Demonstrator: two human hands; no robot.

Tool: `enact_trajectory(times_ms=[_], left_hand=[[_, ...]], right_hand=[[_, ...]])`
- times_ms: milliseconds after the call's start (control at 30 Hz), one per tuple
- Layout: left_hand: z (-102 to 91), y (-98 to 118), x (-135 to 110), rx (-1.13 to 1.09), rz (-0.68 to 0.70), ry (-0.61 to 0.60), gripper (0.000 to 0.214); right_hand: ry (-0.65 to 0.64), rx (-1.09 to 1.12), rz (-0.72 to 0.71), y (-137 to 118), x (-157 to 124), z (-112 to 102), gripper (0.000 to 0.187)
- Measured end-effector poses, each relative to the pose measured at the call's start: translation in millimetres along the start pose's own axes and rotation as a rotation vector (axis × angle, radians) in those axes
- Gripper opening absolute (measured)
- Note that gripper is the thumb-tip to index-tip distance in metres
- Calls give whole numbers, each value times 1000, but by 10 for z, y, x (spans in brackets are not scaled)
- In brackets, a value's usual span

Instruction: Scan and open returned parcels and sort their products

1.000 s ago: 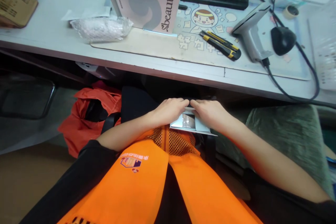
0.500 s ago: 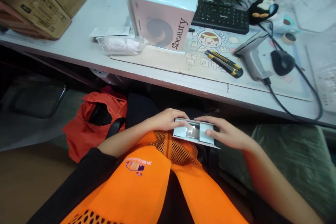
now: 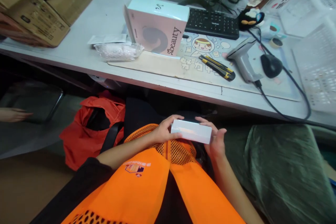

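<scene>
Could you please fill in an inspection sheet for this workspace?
Surface: white desk, partly covered by a printed mat.
Job's things: small white box, held in front of the orange vest, below the desk edge.
Clutter: upright pink box, plastic-wrapped bundle, yellow-and-black cutter, keyboard, cardboard boxes.
Hands: left hand grips the small white box's left end; right hand is at its right end, thumb spread away.
Cables: black cable runs from the scanner past the desk's front edge.
Surroundings: red bag, green cloth, another person's hand at far left.
</scene>
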State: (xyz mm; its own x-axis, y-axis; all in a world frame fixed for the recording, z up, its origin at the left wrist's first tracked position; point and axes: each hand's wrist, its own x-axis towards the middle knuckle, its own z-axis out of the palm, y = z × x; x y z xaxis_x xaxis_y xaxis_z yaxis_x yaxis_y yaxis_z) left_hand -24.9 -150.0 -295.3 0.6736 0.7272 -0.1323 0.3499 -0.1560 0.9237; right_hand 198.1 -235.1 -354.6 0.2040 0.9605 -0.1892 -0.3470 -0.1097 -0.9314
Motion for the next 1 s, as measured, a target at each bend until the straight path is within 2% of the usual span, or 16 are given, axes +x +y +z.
enact_trajectory(times_ms=[67,133,200,300,367,433,500,567,700,767,867,933,1000], left_hand=[[15,-8,67,-48,-4,68,42],[38,-10,128,-64,-6,117,35],[59,-9,173,-50,-18,132,36],[49,8,192,6,-31,114,40],[6,57,163,101,7,68,54],[-58,159,112,258,38,-27,81],[-138,321,65,448,1,-127,101],[-248,541,45,609,-67,-176,103],[-648,1104,27,733,-102,-187,88],[-941,1378,-18,645,-73,-113,82],[-1387,1630,-75,412,22,116,80],[-1635,1650,-34,305,68,276,83],[-1831,1581,87,278,92,393,87]], right_hand=[[-97,-86,-69,-4,6,-27,90],[-131,-235,-126,11,7,-52,79],[-75,-334,-150,44,6,-67,65],[35,-324,-150,94,15,-93,61],[45,-341,-133,87,30,-114,53],[48,-383,-130,18,48,-109,42],[52,-415,-139,-120,65,-52,41],[17,-444,-151,-322,83,43,43],[-156,-414,-267,-865,147,107,53],[-138,-403,-362,-1164,210,0,54],[124,-392,-441,-1582,357,-220,42],[311,-360,-431,-1796,481,-322,33],[422,-386,-411,-1929,620,-398,29]])
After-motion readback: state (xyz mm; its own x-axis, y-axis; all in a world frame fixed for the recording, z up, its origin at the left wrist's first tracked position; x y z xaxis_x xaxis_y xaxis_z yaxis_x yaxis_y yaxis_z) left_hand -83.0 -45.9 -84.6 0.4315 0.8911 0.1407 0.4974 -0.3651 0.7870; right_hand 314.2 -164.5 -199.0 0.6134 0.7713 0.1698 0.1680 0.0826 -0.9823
